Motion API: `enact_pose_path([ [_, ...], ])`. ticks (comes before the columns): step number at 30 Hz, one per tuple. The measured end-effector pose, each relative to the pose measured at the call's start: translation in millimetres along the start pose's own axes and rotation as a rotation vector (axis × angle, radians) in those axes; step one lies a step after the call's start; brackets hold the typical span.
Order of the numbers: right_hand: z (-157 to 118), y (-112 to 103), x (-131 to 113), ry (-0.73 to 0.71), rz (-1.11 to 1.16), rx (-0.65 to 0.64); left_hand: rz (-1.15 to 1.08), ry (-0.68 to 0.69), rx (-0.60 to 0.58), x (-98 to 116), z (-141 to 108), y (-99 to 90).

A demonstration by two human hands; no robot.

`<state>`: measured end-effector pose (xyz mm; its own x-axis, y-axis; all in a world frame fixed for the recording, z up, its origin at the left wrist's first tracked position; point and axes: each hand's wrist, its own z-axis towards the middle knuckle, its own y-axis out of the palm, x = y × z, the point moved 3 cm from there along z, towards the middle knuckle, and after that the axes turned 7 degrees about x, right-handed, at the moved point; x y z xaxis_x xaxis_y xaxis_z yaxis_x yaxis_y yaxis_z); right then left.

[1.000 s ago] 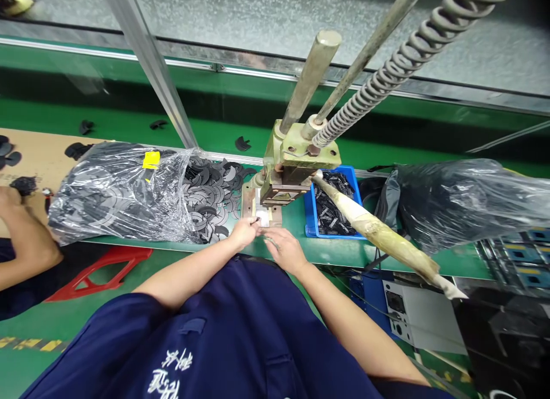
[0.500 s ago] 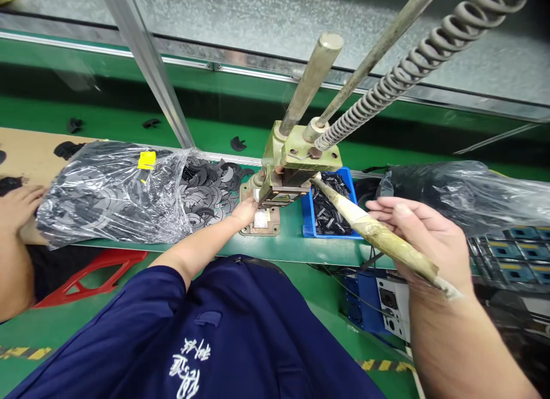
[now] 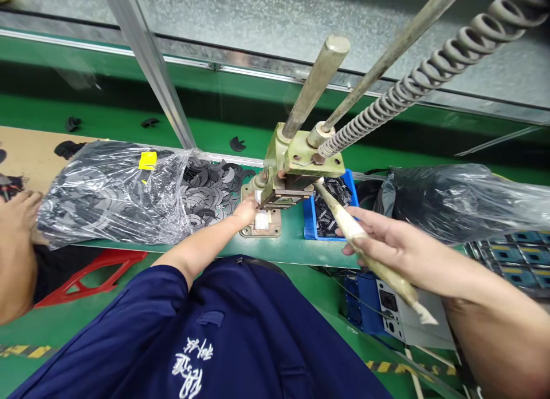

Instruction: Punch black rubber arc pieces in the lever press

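Green workbench, olive-green cast-iron hand press: right hand closed around cream tape-wrapped lever.
Lever slants toward me, which keeps it within reach. Left hand lies open on steel base plate, apparently steadying, beside white pad; blue plastic tray of black strips behind.

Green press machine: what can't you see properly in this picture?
In the head view:
- The left hand's fingertips: hidden behind the green press head.
- The black pieces in the blue bin: partly hidden by the right hand and the wrapped lever.
- The pieces inside the clear plastic bag: blurred by the shiny plastic.
- Another person's arm: cut off by the left edge.
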<state>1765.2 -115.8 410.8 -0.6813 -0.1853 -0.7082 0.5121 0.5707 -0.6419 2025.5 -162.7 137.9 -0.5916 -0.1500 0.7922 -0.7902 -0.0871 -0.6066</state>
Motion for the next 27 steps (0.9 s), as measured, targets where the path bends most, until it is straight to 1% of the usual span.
enact_pose_path([
  [1, -1, 8, 5, -0.021, -0.093, 0.019, 0.039, 0.003, -0.003, -1, 0, 0.1],
  [2, -2, 18, 11, -0.040, -0.192, 0.071, 0.079, 0.008, -0.007, -1, 1, 0.2],
  [4, -5, 43, 24, -0.075, -0.380, 0.244, 0.129, 0.035, -0.010, -2, 1, 0.4],
  [6, -5, 71, 39, -0.083, -0.510, 0.434, 0.160, 0.069, -0.016, -3, 2, 1.2],
  [7, -4, 85, 47, -0.086, -0.547, 0.510, 0.175, 0.080, -0.022, -4, 3, 1.8],
  [9, -1, 110, 61, -0.106, -0.570, 0.620, 0.202, 0.077, -0.031, -5, 3, 3.2],
  [11, 4, 124, 71, -0.124, -0.552, 0.689, 0.226, 0.059, -0.037, -5, 1, 4.6],
  [13, 7, 129, 77, -0.120, -0.525, 0.722, 0.235, 0.069, -0.037, -4, -4, 5.8],
  [15, 8, 129, 80, -0.094, -0.502, 0.722, 0.227, 0.104, -0.007, -4, -12, 4.9],
  [18, 8, 126, 80, -0.069, -0.475, 0.719, 0.224, 0.101, 0.068, -13, -27, -5.5],
  [20, 8, 125, 79, -0.074, -0.461, 0.727, 0.285, 0.049, 0.095, -26, -37, -21.0],
  [22, 8, 126, 78, -0.077, -0.449, 0.732, 0.416, -0.016, 0.096, -41, -44, -42.8],
  [25, 8, 126, 78, -0.052, -0.434, 0.716, 0.672, -0.122, 0.061, -60, -51, -78.6],
  [27, 9, 125, 77, -0.014, -0.424, 0.694, 0.795, -0.165, 0.014, -68, -54, -96.6],
])
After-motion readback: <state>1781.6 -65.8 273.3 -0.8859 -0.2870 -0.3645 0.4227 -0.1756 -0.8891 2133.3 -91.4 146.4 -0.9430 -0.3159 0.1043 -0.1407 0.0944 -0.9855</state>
